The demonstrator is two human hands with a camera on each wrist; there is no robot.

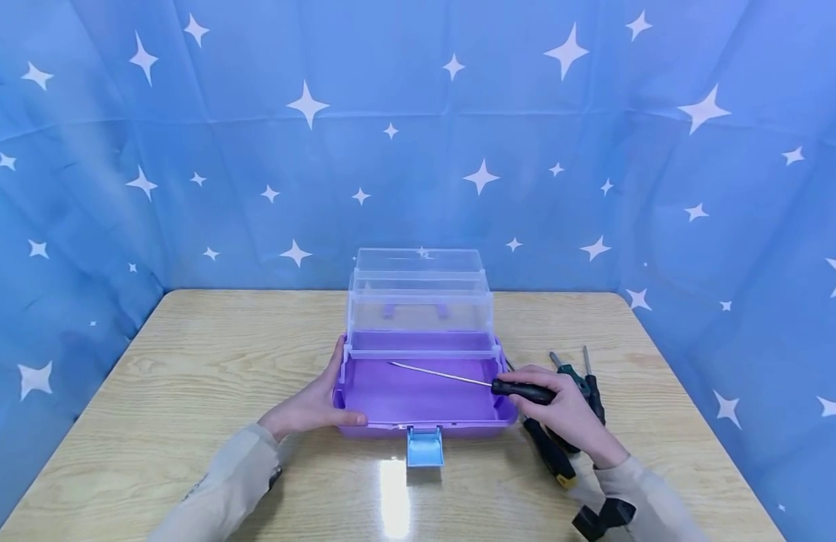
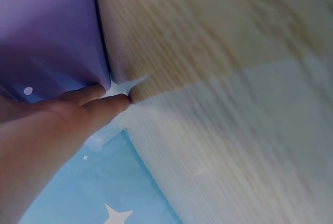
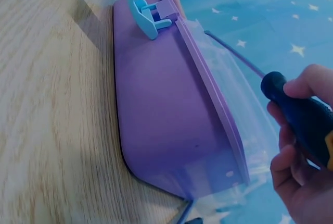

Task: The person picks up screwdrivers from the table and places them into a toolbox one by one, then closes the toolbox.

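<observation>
A purple plastic toolbox (image 1: 418,391) stands open at mid-table, its clear tiered lid (image 1: 421,312) raised at the back. My left hand (image 1: 316,403) grips the box's left side, thumb over the front rim; in the left wrist view its fingers (image 2: 106,107) lie along the purple wall. My right hand (image 1: 560,403) holds a screwdriver (image 1: 524,390) by its black handle over the right of the box. The long thin shaft points left above the floor of the box. In the right wrist view, thumb and fingers wrap the screwdriver handle (image 3: 302,120).
A light blue latch (image 1: 425,448) hangs at the box's front. Right of the box lie more screwdrivers: one with a black and yellow handle (image 1: 549,452), one green (image 1: 573,376), one black (image 1: 594,395). A starry blue cloth (image 1: 418,150) surrounds the wooden table (image 1: 221,361).
</observation>
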